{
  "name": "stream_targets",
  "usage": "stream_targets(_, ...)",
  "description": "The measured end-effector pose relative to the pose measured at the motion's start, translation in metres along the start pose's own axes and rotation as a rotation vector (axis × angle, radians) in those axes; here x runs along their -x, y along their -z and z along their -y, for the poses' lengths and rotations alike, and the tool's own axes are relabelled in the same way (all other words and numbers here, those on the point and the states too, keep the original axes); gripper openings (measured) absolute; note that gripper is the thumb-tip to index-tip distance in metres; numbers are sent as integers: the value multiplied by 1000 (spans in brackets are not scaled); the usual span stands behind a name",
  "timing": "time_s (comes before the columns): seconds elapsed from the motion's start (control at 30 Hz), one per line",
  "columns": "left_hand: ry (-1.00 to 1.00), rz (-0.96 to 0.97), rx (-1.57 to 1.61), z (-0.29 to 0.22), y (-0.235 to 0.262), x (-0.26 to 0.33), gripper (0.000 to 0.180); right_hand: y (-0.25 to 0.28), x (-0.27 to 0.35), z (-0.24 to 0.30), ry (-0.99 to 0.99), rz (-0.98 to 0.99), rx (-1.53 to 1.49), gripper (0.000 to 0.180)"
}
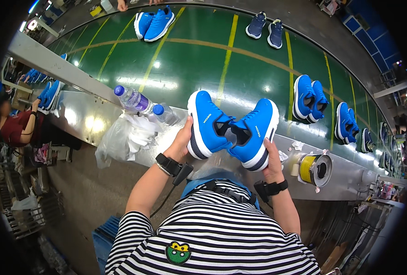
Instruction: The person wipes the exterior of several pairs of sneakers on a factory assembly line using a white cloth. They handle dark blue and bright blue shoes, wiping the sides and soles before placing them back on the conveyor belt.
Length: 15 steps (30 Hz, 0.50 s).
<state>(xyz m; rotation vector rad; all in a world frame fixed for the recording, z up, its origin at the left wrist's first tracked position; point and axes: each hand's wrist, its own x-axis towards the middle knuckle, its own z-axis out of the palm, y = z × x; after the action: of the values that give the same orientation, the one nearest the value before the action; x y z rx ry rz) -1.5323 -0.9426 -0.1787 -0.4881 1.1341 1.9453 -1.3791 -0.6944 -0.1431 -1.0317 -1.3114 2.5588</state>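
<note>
Two blue sneakers with white soles are held up in front of me, heels toward me and toes tilted outward. My left hand (183, 139) grips the left sneaker (206, 120) by the outer side of its sole near the heel. Around the heel end of the right sneaker (258, 128) my right hand (272, 160) is closed, thumb on the sole's edge. The inner sides of the two shoes meet in the middle. Most of my fingers are hidden beneath the soles.
A green conveyor belt (185, 64) with yellow lines carries a blue pair (157, 25), a navy pair (265, 30) and more pairs rightward. On the metal ledge stand plastic bottles (134, 99), a bag of white paper (130, 137) and a round tin (314, 169). A co-worker (18, 121) sits left.
</note>
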Motion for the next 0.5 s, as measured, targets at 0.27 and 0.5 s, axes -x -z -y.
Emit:
stream_targets(0.27, 118, -25, 242, 2, -6, -7, 52, -41, 1, 1, -134, -41, -294, 42)
stream_targets(0.5, 252, 110, 421, 15, 7, -17, 53, -51, -8, -11, -203, 33, -474, 45)
